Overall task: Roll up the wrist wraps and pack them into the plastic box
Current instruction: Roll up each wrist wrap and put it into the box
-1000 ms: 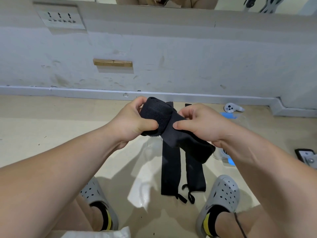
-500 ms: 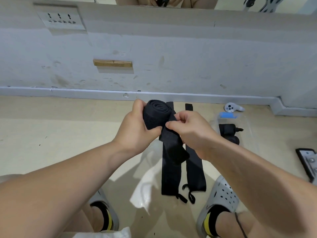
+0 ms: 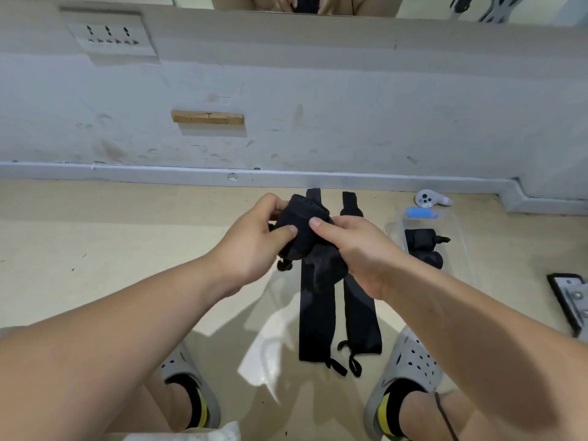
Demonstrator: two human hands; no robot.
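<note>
My left hand (image 3: 254,240) grips a rolled black wrist wrap (image 3: 300,224) above the floor. Across from it, my right hand (image 3: 356,249) pinches the loose tail of the same wrap, which bunches below the roll. Two flat black wrist wraps (image 3: 315,323) lie side by side on the floor beneath, their thumb loops toward me. A clear plastic box (image 3: 458,237) stands on the floor to the right. Two rolled wraps (image 3: 420,246) lie inside it.
A white controller (image 3: 429,198) and a blue item (image 3: 420,213) lie near the wall beyond the box. A dark flat device (image 3: 569,300) sits at the right edge. My feet in grey clogs (image 3: 410,364) flank the flat wraps. The grey wall runs across ahead.
The roll has turned between my hands and the hanging tail has shortened as more of it wound onto the roll. My right hand moved up closer to the roll.
</note>
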